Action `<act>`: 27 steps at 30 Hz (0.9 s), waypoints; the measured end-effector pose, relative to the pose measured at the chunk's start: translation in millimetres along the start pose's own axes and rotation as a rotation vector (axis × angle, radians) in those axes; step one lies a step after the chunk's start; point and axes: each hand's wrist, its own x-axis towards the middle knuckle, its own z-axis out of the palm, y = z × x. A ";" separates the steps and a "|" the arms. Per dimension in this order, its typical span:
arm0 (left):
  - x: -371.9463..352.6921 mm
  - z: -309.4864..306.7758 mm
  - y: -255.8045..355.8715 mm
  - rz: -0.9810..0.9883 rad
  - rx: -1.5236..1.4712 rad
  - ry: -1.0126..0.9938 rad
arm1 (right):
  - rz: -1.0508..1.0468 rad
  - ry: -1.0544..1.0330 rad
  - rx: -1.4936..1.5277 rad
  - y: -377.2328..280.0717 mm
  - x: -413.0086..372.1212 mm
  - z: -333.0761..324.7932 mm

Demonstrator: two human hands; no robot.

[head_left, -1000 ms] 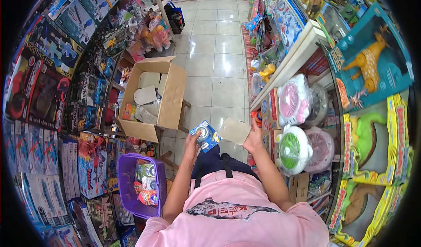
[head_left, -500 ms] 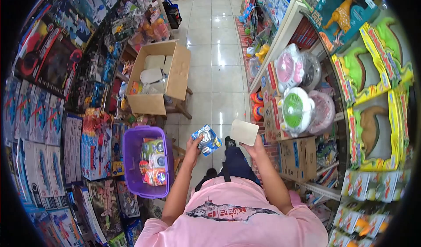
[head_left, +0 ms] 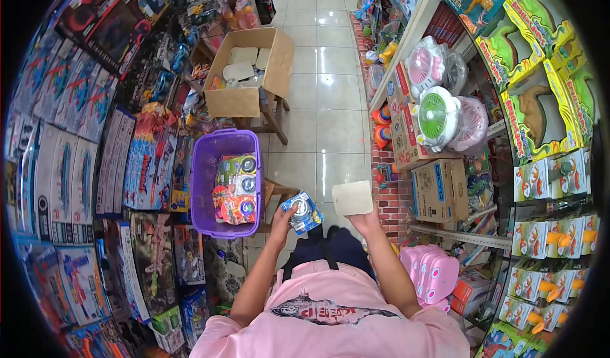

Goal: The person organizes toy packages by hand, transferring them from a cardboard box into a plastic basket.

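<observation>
In the head view, my left hand [head_left: 280,225] is closed on a small blue toy packet [head_left: 304,213] with a round silvery piece on its front. My right hand [head_left: 365,222] grips the lower edge of a plain cream-coloured card [head_left: 352,198] with rounded corners. The card and the packet are held apart, in front of my body. To the left of my left hand stands a purple plastic basket [head_left: 197,189]. Several colourful toy packets [head_left: 236,196] with round parts lie inside it.
An opened cardboard box [head_left: 277,56] with pale cards in it rests on a wooden stool [head_left: 274,124]. Toy shelves line both sides of the tiled aisle [head_left: 335,94]. At right are toy fans [head_left: 438,119], a closed carton [head_left: 434,191] and pink cases [head_left: 432,274].
The basket, the box and the shelves sit higher in my view and a little shifted. Both hands keep hold of the same packet and card, and the card is turned slightly.
</observation>
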 end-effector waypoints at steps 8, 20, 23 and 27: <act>-50.6 -7.3 -7.9 0.010 0.005 0.120 | 0.249 -0.017 -0.288 4.2 -30.4 21.3; -84.9 -100.0 29.4 0.154 -0.092 0.090 | 0.396 -0.075 -0.364 100.3 -40.5 45.6; -78.8 -160.5 45.9 0.212 -0.117 0.051 | 0.402 -0.139 -0.353 144.6 -9.9 57.6; -67.1 -235.0 76.8 0.195 -0.105 0.037 | 0.403 -0.191 -0.267 205.2 25.5 90.0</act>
